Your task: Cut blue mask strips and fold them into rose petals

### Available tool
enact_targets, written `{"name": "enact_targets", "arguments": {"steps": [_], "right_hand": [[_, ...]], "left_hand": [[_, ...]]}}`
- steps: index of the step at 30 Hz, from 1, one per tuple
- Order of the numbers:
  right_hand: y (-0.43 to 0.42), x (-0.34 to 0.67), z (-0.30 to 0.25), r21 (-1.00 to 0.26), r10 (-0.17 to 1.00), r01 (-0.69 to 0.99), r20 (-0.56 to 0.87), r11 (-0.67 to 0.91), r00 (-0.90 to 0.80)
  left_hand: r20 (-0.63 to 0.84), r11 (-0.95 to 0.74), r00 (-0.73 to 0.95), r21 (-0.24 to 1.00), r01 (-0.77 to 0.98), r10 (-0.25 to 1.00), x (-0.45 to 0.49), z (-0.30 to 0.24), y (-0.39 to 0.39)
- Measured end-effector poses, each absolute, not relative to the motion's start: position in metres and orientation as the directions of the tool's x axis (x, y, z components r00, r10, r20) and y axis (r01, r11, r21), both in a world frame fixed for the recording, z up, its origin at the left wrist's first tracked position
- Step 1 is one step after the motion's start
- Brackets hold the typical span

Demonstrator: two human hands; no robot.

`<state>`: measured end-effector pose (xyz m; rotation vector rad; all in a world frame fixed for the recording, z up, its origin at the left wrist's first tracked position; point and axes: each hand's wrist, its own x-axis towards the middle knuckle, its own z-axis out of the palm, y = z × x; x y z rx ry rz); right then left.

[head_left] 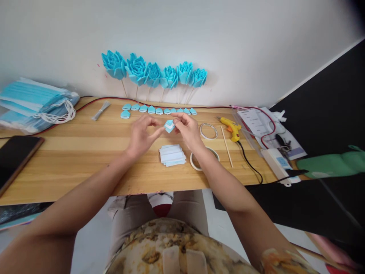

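A small folded blue-and-white petal (169, 126), apparently cut from mask fabric, is pinched between the thumb and fingers of my right hand (186, 128) above the table. Close to its left side is my left hand (144, 133), its thumb and index finger apart; whether the thumb tip touches the petal I cannot tell. Behind my hands runs a row of similar folded petals (151, 110), with one more petal (125, 114) in front of its left end. Below the hands lies a stack of white and pale blue fabric pieces (172, 155).
Blue flowers (154, 75) on sticks lean against the wall. A tape roll (216, 153), partly under my right forearm, a thin ring (209, 131), a wooden stick (227, 147) and a yellow glue gun (231, 128) lie right. Bagged masks (31, 102) and a phone (18, 158) lie left.
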<state>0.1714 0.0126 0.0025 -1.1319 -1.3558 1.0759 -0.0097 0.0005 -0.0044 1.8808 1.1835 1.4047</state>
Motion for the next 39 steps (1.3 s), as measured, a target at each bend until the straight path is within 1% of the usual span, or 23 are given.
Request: {"name": "enact_targets", "arguments": {"steps": [2, 4, 6, 9, 12, 14, 16, 17, 18, 20, 21, 23, 25, 31, 34, 36, 37, 39], "right_hand": [[0.012, 0.17, 0.004, -0.994, 0.995, 0.02, 0.103, 0.103, -0.02], [0.01, 0.168, 0.005, -0.997, 0.997, -0.032, 0.073, 0.072, -0.02], [0.009, 0.166, 0.005, -0.996, 0.998, -0.076, 0.049, 0.046, -0.029], [0.007, 0.164, 0.004, -0.992, 0.998, -0.128, 0.031, 0.024, -0.054], [0.008, 0.165, 0.003, -0.988, 0.995, -0.153, 0.023, 0.009, -0.093], [0.009, 0.166, 0.002, -0.987, 0.995, -0.161, 0.013, -0.003, -0.098], [0.011, 0.169, 0.002, -0.985, 0.996, -0.17, 0.023, 0.009, -0.086], [0.011, 0.17, 0.003, -0.985, 0.996, -0.169, 0.035, 0.021, -0.081], [0.011, 0.171, 0.003, -0.987, 0.996, -0.16, 0.047, 0.034, -0.082], [0.011, 0.172, 0.004, -0.991, 0.993, -0.125, 0.062, 0.049, -0.096], [0.01, 0.172, 0.005, -0.993, 0.992, -0.107, 0.066, 0.054, -0.107], [0.009, 0.17, 0.006, -0.994, 0.989, -0.086, 0.08, 0.069, -0.127], [0.008, 0.168, 0.005, -0.993, 0.986, -0.074, 0.103, 0.094, -0.135], [0.01, 0.168, 0.0, -0.986, 0.982, 0.026, 0.161, 0.164, -0.099], [0.018, 0.173, 0.005, -0.986, 0.988, 0.067, 0.147, 0.15, -0.047], [0.029, 0.174, 0.009, -0.98, 0.989, 0.139, 0.141, 0.145, -0.038], [0.036, 0.172, 0.01, -0.971, 0.989, 0.191, 0.136, 0.146, -0.064], [0.052, 0.164, 0.009, -0.949, 0.979, 0.273, 0.111, 0.155, -0.171]], "left_hand": [[0.588, -0.599, 0.194, 0.642, 0.478, 0.785, -0.008, -0.005, -0.002], [0.617, -0.643, 0.27, 0.53, 0.553, 0.74, -0.005, -0.007, -0.004], [0.617, -0.644, 0.295, 0.473, 0.601, 0.729, -0.004, -0.009, -0.005], [0.595, -0.615, 0.287, 0.47, 0.633, 0.751, -0.004, -0.011, -0.003], [0.568, -0.58, 0.249, 0.53, 0.619, 0.785, -0.006, -0.011, 0.001], [0.531, -0.535, 0.185, 0.642, 0.549, 0.827, -0.008, -0.01, 0.003], [0.429, -0.429, 0.087, 0.824, 0.37, 0.899, -0.009, -0.01, 0.006], [0.352, -0.353, 0.048, 0.904, 0.242, 0.935, -0.01, -0.011, 0.008], [0.271, -0.273, 0.026, 0.956, 0.108, 0.962, -0.011, -0.011, 0.009], [0.146, -0.143, 0.028, 0.985, -0.1, 0.989, -0.013, -0.013, 0.012], [0.112, -0.104, 0.04, 0.982, -0.159, 0.993, -0.014, -0.013, 0.013], [0.079, -0.062, 0.068, 0.975, -0.214, 0.995, -0.015, -0.014, 0.014], [0.068, -0.046, 0.091, 0.972, -0.23, 0.993, -0.015, -0.014, 0.014], [0.059, -0.035, 0.115, 0.979, -0.199, 0.992, -0.011, -0.013, 0.013], [0.098, -0.092, 0.031, 0.985, -0.144, 0.995, -0.01, -0.012, 0.009], [0.216, -0.216, -0.03, 0.976, 0.0, 0.976, -0.009, -0.007, 0.003], [0.304, -0.301, -0.018, 0.948, 0.101, 0.952, -0.008, -0.004, -0.001], [0.474, -0.486, 0.116, 0.826, 0.286, 0.873, -0.006, 0.003, -0.01]]}}
